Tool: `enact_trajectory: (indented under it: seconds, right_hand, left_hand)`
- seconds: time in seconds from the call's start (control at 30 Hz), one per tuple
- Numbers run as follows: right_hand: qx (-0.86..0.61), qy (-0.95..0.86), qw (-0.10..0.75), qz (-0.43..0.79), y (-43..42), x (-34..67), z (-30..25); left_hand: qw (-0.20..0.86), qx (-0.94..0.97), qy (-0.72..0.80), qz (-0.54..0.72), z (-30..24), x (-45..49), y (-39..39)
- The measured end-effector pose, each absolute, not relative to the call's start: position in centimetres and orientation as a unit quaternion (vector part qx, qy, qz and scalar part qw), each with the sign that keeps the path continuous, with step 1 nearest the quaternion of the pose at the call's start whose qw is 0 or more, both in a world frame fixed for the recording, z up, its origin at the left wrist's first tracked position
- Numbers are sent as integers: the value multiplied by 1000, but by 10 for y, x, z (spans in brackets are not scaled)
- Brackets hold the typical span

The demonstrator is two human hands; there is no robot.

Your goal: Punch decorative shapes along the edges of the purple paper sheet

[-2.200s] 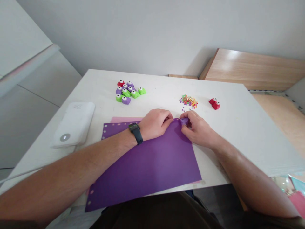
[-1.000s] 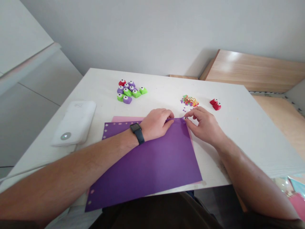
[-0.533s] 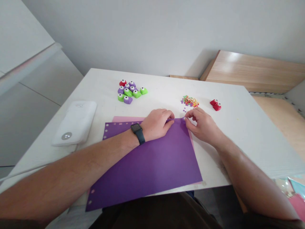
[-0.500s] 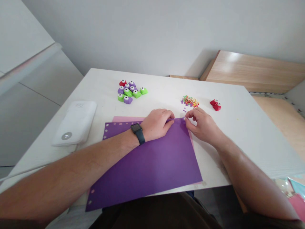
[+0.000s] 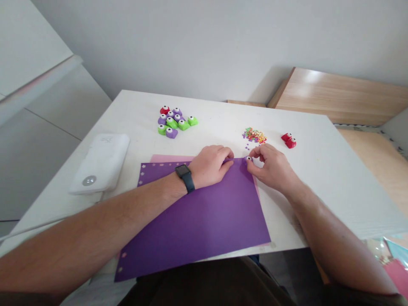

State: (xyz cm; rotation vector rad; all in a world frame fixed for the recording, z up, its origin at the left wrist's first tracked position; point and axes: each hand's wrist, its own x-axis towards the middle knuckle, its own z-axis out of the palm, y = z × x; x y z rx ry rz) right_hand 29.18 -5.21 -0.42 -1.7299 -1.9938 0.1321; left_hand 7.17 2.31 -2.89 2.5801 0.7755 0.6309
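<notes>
A sheet of purple paper [image 5: 204, 221] lies over pink paper [image 5: 165, 158], with small flower-shaped holes along its left and top edges. My left hand [image 5: 213, 166], a watch on its wrist, pinches the sheet's top edge. At the top right corner, my right hand [image 5: 267, 166] is closed around a small purple paper punch [image 5: 248, 159] with a white button, seated on the paper's edge. Just beyond the right hand is a heap of tiny multicoloured paper cutouts [image 5: 254, 135], a few purple ones lying loose.
A cluster of red, purple and green punches [image 5: 172, 122] stands at the back of the white table [image 5: 318, 191]. Two red punches [image 5: 288, 140] sit to the right. A white box-like device [image 5: 100, 163] with a cable lies at left. Wooden furniture [image 5: 344, 93] stands behind right.
My right fingers have shifted slightly on the purple punch, so its white button shows more now. The left hand and the paper stay in place.
</notes>
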Motion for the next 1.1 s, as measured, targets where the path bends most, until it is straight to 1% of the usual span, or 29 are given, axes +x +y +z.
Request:
enact_trajectory:
  seconds: [0.2,0.4,0.83,1.1]
  right_hand:
    - [-621,-738,262,30,-57,290,0]
    - [-614,-743,261,43,-56,290,1]
    - [-675,-693,236,89,-47,292,3]
    - [-636,-730,244,54,-49,294,4]
  left_hand:
    - [192,915,277,222,-28,72,23]
    - [189,915,279,220,-28,72,22]
    - [184,917,275,222,-29,72,22]
    - [186,916,280,220,-28,72,22]
